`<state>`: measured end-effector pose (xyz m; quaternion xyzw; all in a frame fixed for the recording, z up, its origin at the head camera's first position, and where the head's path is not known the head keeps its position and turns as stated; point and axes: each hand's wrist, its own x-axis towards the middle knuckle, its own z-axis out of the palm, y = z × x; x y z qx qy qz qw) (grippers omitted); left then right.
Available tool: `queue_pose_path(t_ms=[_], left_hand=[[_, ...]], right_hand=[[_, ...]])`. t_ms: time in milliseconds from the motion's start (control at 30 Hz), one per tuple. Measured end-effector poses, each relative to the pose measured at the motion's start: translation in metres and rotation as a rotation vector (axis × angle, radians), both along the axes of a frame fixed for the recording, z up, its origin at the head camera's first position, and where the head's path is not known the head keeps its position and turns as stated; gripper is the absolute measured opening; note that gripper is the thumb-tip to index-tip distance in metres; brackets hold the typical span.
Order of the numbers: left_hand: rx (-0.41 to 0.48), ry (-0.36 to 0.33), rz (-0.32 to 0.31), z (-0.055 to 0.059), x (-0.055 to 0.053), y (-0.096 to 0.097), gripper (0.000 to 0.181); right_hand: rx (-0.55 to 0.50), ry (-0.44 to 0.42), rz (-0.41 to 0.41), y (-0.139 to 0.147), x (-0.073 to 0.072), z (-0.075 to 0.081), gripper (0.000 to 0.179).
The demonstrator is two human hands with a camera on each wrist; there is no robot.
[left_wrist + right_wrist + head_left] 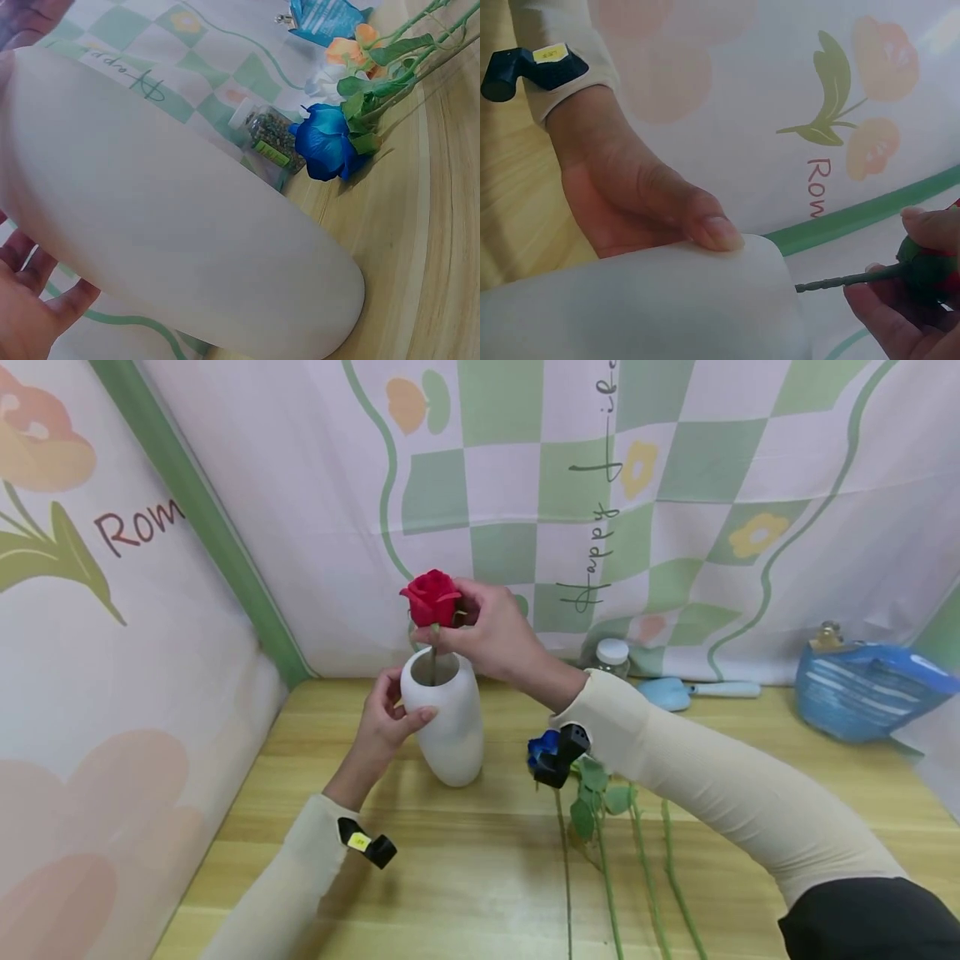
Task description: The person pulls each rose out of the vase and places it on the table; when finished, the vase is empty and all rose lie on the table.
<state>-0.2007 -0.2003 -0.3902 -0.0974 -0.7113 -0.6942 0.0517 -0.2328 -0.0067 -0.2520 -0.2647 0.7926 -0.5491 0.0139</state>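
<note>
A red rose stands over the mouth of a white vase, its green stem reaching down into the opening. My right hand pinches the rose just below the bloom with thumb and fingers. With my left hand I hold the vase near its rim, thumb on the near side and fingers round the left side. The vase leans slightly, its base on the wooden table. The lower part of the stem is hidden inside the vase.
Right of the vase lie a blue rose, an orange flower and a white flower, stems towards me. Behind them are a jar of pebbles, a light-blue trowel and a clipped blue bag. Printed cloth hangs behind.
</note>
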Motion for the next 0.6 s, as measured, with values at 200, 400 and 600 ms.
queue_pose_path(t_ms=[200,400,600], left_hand=[[0.001,0.007,0.012,-0.001,0.000,0.001,0.063],[0.008,0.020,0.015,-0.003,-0.002,0.000,0.064],[0.009,0.028,0.012,-0.002,0.000,0.001,0.064]], right_hand=[[-0.098,-0.078,-0.016,0.006,-0.002,0.000,0.057],[-0.222,-0.131,0.011,0.011,-0.006,-0.001,0.051],[-0.259,-0.156,0.007,0.016,-0.007,0.001,0.050]])
